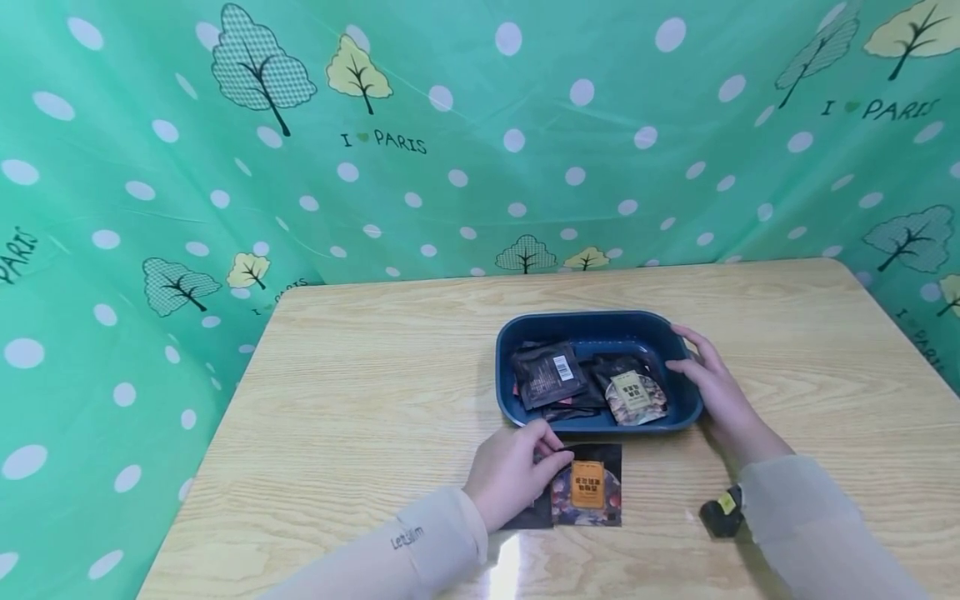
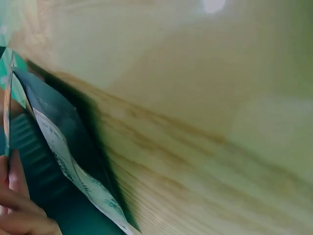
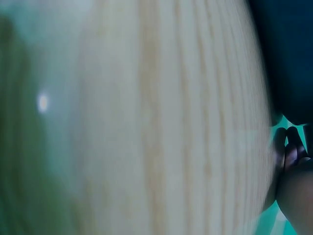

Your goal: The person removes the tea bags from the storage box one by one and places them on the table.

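Observation:
At the front of the blue plastic bin [image 1: 600, 315], my left hand [image 1: 510, 477] pinches the upper left corner of a dark packet with an orange label [image 1: 588, 492]. A second dark packet [image 1: 532, 518] lies on the table to its left, mostly hidden under that hand. In the left wrist view, the fingertips [image 2: 19, 210] hold a thin packet [image 2: 7, 115] seen edge-on, beside another packet [image 2: 63, 156]. My right hand [image 1: 723, 404] grips the bin's right end, thumb over the rim. Inside the bin lie a packet with a pale label [image 1: 636, 396] and a back-up packet [image 1: 549, 375], over several others.
The bin stands on a light wood table [image 1: 360, 367]. Near the right sleeve is a small black object with a yellow mark [image 1: 722, 512]. A green patterned curtain [image 1: 465, 125] hangs behind the table and along its sides.

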{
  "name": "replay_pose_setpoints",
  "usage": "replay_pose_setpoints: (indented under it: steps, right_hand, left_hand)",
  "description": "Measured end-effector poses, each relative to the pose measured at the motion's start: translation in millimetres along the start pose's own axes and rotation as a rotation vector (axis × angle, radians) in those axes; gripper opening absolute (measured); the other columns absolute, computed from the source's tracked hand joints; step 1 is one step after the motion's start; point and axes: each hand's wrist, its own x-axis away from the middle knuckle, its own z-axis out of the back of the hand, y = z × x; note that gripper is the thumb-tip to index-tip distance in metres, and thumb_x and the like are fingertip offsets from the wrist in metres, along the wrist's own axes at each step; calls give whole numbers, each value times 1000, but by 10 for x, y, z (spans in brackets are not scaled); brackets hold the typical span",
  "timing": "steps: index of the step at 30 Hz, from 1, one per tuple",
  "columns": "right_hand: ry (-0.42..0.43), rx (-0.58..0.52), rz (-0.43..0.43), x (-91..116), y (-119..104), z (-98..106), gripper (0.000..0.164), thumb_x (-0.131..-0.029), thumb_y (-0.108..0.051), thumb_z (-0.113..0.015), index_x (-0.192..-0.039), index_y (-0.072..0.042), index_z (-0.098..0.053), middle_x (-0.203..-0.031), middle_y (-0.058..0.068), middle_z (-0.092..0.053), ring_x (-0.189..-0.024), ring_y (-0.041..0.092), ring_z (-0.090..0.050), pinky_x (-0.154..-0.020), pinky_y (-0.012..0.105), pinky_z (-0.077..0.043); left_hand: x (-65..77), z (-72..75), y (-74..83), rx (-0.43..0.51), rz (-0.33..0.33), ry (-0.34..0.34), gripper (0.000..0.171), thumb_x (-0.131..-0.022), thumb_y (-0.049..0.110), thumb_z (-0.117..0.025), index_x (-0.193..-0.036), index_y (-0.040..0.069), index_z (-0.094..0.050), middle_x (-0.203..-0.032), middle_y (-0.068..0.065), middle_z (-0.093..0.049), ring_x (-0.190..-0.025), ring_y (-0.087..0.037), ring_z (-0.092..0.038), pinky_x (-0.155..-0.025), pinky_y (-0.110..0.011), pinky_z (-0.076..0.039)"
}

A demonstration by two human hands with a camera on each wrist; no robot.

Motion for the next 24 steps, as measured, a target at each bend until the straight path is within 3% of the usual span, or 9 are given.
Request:
replay_pose_setpoints:
  steps: [4,7,10,12,17,24]
  right_hand:
    - [-5,2,4,3,-4,-1,61,-104,-27,-45,-156,-43,-17,-167,12,6,-152,40,-5,-118,60,-18]
    - [-7,20,8,4,1,4,60,-104,-27,-45,-156,-43,-17,-167,14,3,-151,40,-10,-113,41,-35]
    - [-8,24,16,4,8,10,60,-105,-27,-45,-156,-43,-18,-166,17,-1,-149,41,-15,-93,18,-43]
    - [-10,20,17,2,12,14,60,-105,-27,-45,-156,-43,-18,-166,17,-1,-148,41,-16,-84,11,-42]
    - [-12,26,10,0,11,18,60,-105,-27,-45,-156,-43,-17,-167,16,1,-149,40,-14,-83,10,-41]
    - [-9,15,12,15,-3,7,61,-104,-26,-45,-156,-43,-17,-166,18,-1,-148,41,-17,-82,10,-43]
  left_hand:
    - [5,2,-2,-203,-55,48,18,-91,41,-70,-82,25,-69,-67,16,-65,-54,4,-48,-52,-18,-36]
    - [-1,4,-9,-335,-85,62,22,-91,44,-69,-77,26,-72,-61,16,-61,-50,2,-43,-48,-18,-32]
    - [-9,1,-19,-416,-104,51,29,-91,46,-68,-70,27,-70,-56,16,-56,-47,1,-41,-46,-19,-30]
    - [-13,-7,-24,-445,-111,36,34,-92,47,-67,-64,27,-66,-52,16,-51,-45,0,-39,-45,-19,-29]
    - [-23,-33,-32,-475,-111,21,46,-92,48,-66,-54,26,-52,-48,15,-42,-43,-3,-37,-43,-22,-28]
    - [-50,-45,-32,-441,-78,-13,49,-93,46,-65,-51,24,-51,-46,12,-42,-43,-6,-39,-43,-23,-28]
